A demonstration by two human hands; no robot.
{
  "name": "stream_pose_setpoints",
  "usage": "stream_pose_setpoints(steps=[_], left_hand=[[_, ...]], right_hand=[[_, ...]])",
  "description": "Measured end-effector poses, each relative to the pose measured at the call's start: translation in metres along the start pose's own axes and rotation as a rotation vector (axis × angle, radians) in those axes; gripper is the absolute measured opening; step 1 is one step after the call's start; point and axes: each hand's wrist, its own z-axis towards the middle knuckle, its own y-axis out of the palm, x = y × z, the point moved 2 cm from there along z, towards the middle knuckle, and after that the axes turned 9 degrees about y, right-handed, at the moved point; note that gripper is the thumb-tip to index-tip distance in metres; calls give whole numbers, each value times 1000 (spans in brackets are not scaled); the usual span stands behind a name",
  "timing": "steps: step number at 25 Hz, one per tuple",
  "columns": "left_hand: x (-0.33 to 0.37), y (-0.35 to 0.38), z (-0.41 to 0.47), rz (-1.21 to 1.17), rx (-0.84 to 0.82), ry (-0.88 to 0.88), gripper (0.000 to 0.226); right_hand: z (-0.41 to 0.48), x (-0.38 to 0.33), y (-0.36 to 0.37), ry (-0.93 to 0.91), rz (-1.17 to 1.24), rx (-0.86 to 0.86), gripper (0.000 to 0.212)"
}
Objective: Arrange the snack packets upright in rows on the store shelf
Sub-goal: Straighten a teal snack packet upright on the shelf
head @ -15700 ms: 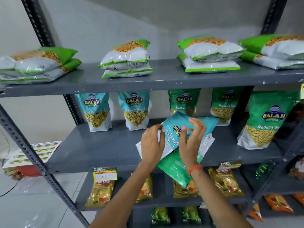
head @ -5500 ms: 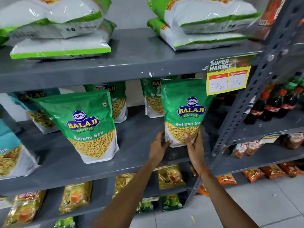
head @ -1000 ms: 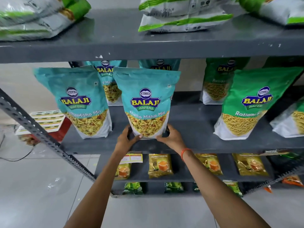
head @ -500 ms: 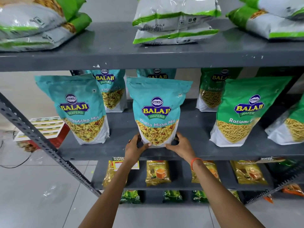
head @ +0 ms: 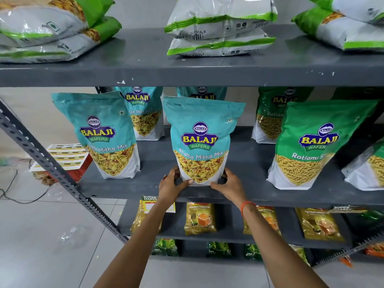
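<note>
A teal Khatta Mitha Mix packet (head: 202, 140) stands upright near the front of the grey middle shelf (head: 245, 163). My left hand (head: 171, 185) grips its lower left corner and my right hand (head: 230, 186) its lower right corner. Another teal packet (head: 104, 134) stands upright to its left, and two more teal packets (head: 143, 113) stand behind. Green Ratlami Sev packets (head: 315, 142) stand upright to the right, with one (head: 270, 115) in the back row.
White-and-green packets (head: 220, 28) lie flat in stacks on the top shelf. Yellow tea packets (head: 199, 218) line the lower shelf, with green packs below. A slanted metal brace (head: 52, 169) runs at the left, over a tiled floor with a red crate (head: 64, 161).
Over the last second the view has shifted a little while both hands stay on the teal packet's bottom corners. Earlier I set a green packet upright at the right.
</note>
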Motion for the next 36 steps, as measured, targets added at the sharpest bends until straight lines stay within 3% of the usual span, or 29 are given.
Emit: stream_pose_setpoints(steps=[4,7,9,11,15,18,21,24,27,36], left_hand=[[4,-2,-4,-38,-25,4,71],[7,-9,-16,-76,-57,41,95],[12,-21,-24,11,22,157,101],[17,-44,-29,128,183,333,99],[-7,-117,-34,210,494,389,95],[-52,-171,-26,202,613,228,103],[-85,-200,-4,-70,392,20,109],[-106,-209,7,-241,217,31,90],[-114,-208,8,-287,216,27,73],[-122,-195,0,-182,194,36,73]], right_hand=[[-5,-3,3,-13,-3,17,69],[-32,-14,15,-72,102,251,99],[-55,-26,33,-247,156,467,93],[-69,-49,63,-463,152,509,74],[-74,-106,149,-605,72,370,51],[-51,-128,203,-494,-12,200,61],[-16,-132,228,-217,-46,0,88],[5,-129,236,-87,-5,-145,92],[14,-128,243,-69,14,-158,77],[-4,-109,237,-76,108,-102,69]])
